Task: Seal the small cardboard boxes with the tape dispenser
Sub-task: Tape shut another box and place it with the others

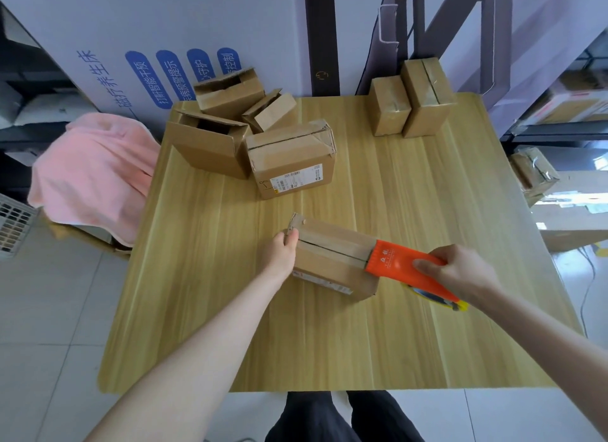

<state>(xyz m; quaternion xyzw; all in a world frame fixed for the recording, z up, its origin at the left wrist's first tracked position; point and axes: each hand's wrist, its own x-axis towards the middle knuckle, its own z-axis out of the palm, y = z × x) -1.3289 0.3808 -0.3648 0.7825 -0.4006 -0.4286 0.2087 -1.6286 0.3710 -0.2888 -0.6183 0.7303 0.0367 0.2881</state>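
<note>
Seemingly, right fingers [427, 266] around tape dispenser [394, 260].

Wooden table [394, 326]: small cardboard boxes [291, 158] scattered atop.

The table [329, 343] is pale yellow wood with long streaky lines. In the middle of the table, the cardboard box [325, 267] is brown and the tape dispenser [394, 260] is bright orange with a yellow end. Further back on the table, a brown labelled box [286, 155] has a white sticker [296, 180] with black print. Left of the table, the towel [95, 165] is pink. Behind the table, the white board [164, 23] has blue ovals with white writing.
</note>
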